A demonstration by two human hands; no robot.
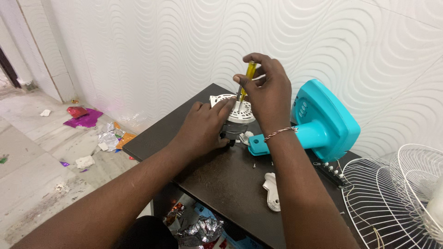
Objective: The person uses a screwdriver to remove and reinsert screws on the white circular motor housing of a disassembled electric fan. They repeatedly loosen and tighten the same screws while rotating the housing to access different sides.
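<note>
A round white fan motor housing (pixel 240 113) with a dark underside stands on the dark table (pixel 217 180). My left hand (pixel 203 127) grips its near side. My right hand (pixel 266 92) holds a screwdriver with a clear yellow handle (pixel 249 71) upright, its shaft pointing down into the top of the housing. A thin bracelet circles my right wrist.
A turquoise fan base and neck (pixel 323 122) lies on the table right of the motor. A small white plastic part (pixel 272 191), a black switch strip (pixel 332 174) and loose screws lie near it. White wire fan guards (pixel 397 193) lean at the right. Foil wrappers (pixel 85 121) litter the floor at the left.
</note>
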